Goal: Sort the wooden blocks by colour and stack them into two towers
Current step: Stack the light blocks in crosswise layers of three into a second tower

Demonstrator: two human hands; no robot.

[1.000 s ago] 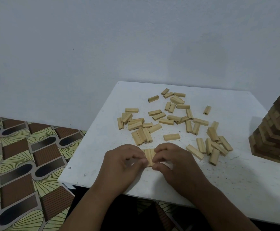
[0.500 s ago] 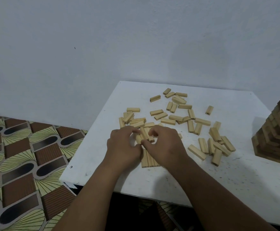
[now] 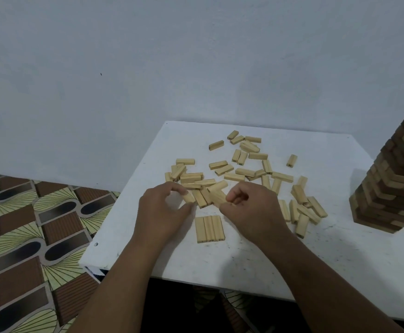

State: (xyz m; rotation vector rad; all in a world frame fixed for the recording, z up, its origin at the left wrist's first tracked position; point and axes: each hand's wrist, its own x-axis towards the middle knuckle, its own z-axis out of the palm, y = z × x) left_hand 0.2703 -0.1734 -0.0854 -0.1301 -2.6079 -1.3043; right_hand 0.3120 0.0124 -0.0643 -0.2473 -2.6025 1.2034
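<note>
A flat row of pale blocks [image 3: 210, 228] lies side by side on the white table [image 3: 340, 255] near its front edge, between the two hands; just behind it the left hand [image 3: 165, 212] curls thumb and fingers round one loose pale block [image 3: 189, 197], and the right hand [image 3: 251, 207] pinches another pale block [image 3: 217, 198]. Further pale blocks [image 3: 249, 164] lie scattered toward the back edge and the right. A tower of mixed dark and pale blocks [image 3: 393, 179] stands upright at the table's right edge.
</note>
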